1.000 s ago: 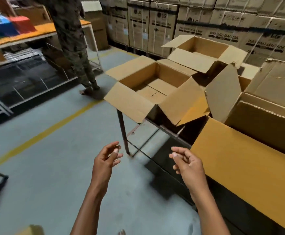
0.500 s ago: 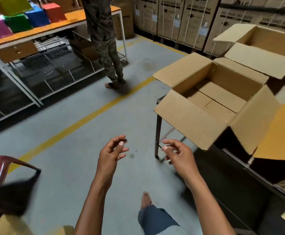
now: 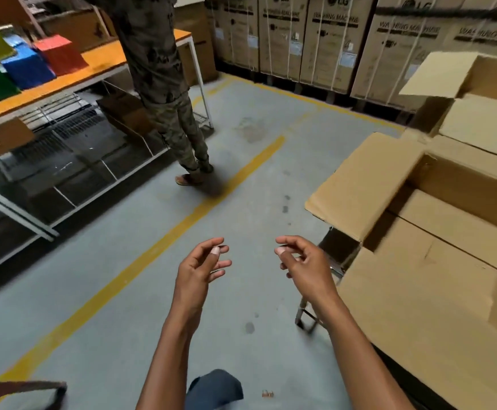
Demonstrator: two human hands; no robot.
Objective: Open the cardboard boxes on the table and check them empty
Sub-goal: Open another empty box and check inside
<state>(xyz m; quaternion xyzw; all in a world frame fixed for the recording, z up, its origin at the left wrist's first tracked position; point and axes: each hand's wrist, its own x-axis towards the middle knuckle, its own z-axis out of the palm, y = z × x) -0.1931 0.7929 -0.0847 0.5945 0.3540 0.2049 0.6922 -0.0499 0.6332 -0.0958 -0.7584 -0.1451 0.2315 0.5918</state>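
Note:
An open cardboard box [image 3: 436, 232] sits on the table at the right, flaps spread outward, its inside showing only bare cardboard bottom flaps. Behind it at the far right stands a second open box [image 3: 478, 113], its inside mostly out of sight. My left hand [image 3: 201, 270] and my right hand [image 3: 303, 264] hover over the floor left of the near box, palms facing each other. Their fingers are loosely curled and hold nothing. Neither hand touches a box. A metal table leg [image 3: 303, 312] shows below my right wrist.
A person in camouflage clothes [image 3: 164, 93] stands ahead on the grey floor by a yellow line [image 3: 164, 247]. An orange-topped rack [image 3: 63, 81] with coloured boxes is at the left. Washing machine cartons [image 3: 330, 39] line the back. A red chair [image 3: 19, 395] is at the bottom left.
The view has swung left, so the boxes have slid toward the right edge. Both hands stay empty and loosely curled, held in front of me.

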